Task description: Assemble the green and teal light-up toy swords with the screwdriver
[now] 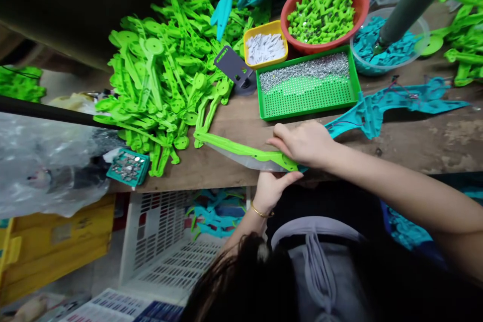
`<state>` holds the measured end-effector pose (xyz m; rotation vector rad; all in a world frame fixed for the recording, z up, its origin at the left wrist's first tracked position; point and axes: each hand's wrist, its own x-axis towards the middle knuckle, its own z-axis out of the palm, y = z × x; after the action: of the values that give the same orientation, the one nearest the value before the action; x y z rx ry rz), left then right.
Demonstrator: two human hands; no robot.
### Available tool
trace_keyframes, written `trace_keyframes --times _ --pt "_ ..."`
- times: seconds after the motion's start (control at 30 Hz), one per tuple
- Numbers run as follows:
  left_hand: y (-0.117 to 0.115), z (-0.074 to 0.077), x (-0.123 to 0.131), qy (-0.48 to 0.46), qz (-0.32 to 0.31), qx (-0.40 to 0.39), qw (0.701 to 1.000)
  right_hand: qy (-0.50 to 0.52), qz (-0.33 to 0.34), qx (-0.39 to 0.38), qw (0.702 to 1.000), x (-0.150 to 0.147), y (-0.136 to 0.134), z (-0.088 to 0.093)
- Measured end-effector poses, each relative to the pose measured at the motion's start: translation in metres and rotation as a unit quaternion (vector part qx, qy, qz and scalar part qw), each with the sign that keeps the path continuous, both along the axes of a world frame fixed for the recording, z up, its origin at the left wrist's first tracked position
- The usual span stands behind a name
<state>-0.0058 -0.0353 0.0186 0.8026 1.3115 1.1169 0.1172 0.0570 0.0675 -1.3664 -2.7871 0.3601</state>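
A long lime-green plastic piece with a translucent strip along its lower edge (237, 150) slants across the table's front edge. My right hand (307, 143) is closed over its right end, fingers curled. From below, my left hand (270, 187) grips the same end, thumb stretched along it and the other fingers hidden beneath. Just beyond my right hand lies a blue plastic toy shell (377, 110) with thin wires and small parts in it. The far tip of the green piece comes close to a large heap of green plastic parts (151, 80).
Behind my hands are a green perforated tray (309, 105) of small metal pieces, a yellow box (247, 43) of white pieces, a red bowl (324, 50) and a clear tub (372, 68). A dark pole (415, 5) crosses at right. A white crate (151, 231) stands below.
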Motion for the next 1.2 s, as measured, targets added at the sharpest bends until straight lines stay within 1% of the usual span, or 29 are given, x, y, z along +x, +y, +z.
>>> trace_keyframes --times 0.07,0.13,0.27,0.33,0.4,0.43,0.47,0.5,0.57,0.6,0.63,0.67,0.7,0.77,0.8,0.83,0.87,0.9,0.93,1.0,1.03,1.1,1.13,1.2 --pt "-0.005 0.004 0.007 -0.028 0.011 -0.044 0.999 0.001 -0.002 -0.013 1.000 -0.002 -0.001 0.001" --pt "-0.009 0.008 0.009 -0.047 0.019 -0.082 0.995 0.010 -0.009 -0.029 0.999 -0.004 -0.003 -0.001" --pt "-0.017 0.015 0.001 -0.039 0.031 -0.130 0.990 0.054 -0.016 -0.061 0.997 -0.014 -0.009 -0.009" --pt "-0.019 0.017 -0.007 -0.035 0.028 -0.162 0.986 0.095 0.006 -0.045 0.994 -0.015 -0.012 -0.011" --pt "-0.019 0.018 -0.018 -0.029 0.015 -0.199 0.979 0.144 0.025 -0.011 0.989 -0.006 -0.014 -0.011" --pt "-0.018 0.018 -0.024 -0.023 0.007 -0.218 0.976 0.165 0.019 0.001 0.986 0.004 -0.014 -0.009" --pt "-0.017 0.018 -0.032 -0.014 -0.001 -0.238 0.971 0.185 0.000 0.008 0.983 0.018 -0.014 -0.007" --pt "-0.015 0.018 -0.040 -0.004 -0.011 -0.257 0.966 0.201 -0.034 0.011 0.979 0.035 -0.015 -0.004" --pt "-0.013 0.019 -0.061 0.031 -0.043 -0.285 0.957 0.227 -0.122 0.015 0.966 0.076 -0.015 0.000" --pt "-0.012 0.022 -0.073 0.069 -0.067 -0.290 0.952 0.236 -0.167 0.020 0.957 0.098 -0.016 0.000" --pt "-0.012 0.025 -0.084 0.127 -0.092 -0.286 0.945 0.234 -0.203 0.018 0.950 0.118 -0.017 0.000" --pt "-0.012 0.029 -0.095 0.211 -0.113 -0.273 0.932 0.226 -0.227 0.012 0.947 0.136 -0.018 -0.002" --pt "-0.012 0.035 -0.104 0.313 -0.123 -0.247 0.909 0.216 -0.235 0.008 0.948 0.151 -0.020 -0.005" --pt "-0.012 0.046 -0.111 0.503 -0.093 -0.160 0.844 0.183 -0.215 0.011 0.959 0.169 -0.024 -0.014" --pt "-0.012 0.051 -0.108 0.560 -0.069 -0.097 0.820 0.164 -0.194 0.017 0.967 0.173 -0.026 -0.018" --pt "-0.010 0.053 -0.101 0.589 -0.054 -0.024 0.806 0.145 -0.173 0.024 0.974 0.173 -0.027 -0.023" --pt "-0.008 0.054 -0.089 0.593 -0.054 0.056 0.802 0.128 -0.154 0.028 0.979 0.171 -0.028 -0.028" --pt "-0.005 0.052 -0.074 0.583 -0.074 0.140 0.797 0.114 -0.141 0.030 0.983 0.168 -0.028 -0.031" --pt "-0.001 0.047 -0.056 0.574 -0.100 0.211 0.785 0.105 -0.134 0.030 0.985 0.164 -0.027 -0.034" --pt "0.007 0.033 -0.021 0.574 -0.168 0.287 0.748 0.103 -0.131 0.028 0.986 0.158 -0.024 -0.038" --pt "0.011 0.025 -0.005 0.579 -0.191 0.311 0.729 0.107 -0.130 0.025 0.985 0.157 -0.022 -0.038" --pt "0.016 0.010 0.019 0.596 -0.223 0.326 0.699 0.122 -0.133 0.020 0.983 0.160 -0.018 -0.037" --pt "0.017 0.003 0.026 0.601 -0.230 0.328 0.692 0.130 -0.136 0.016 0.982 0.162 -0.016 -0.036" --pt "0.018 -0.007 0.032 0.602 -0.238 0.325 0.690 0.144 -0.144 0.003 0.979 0.168 -0.013 -0.031"
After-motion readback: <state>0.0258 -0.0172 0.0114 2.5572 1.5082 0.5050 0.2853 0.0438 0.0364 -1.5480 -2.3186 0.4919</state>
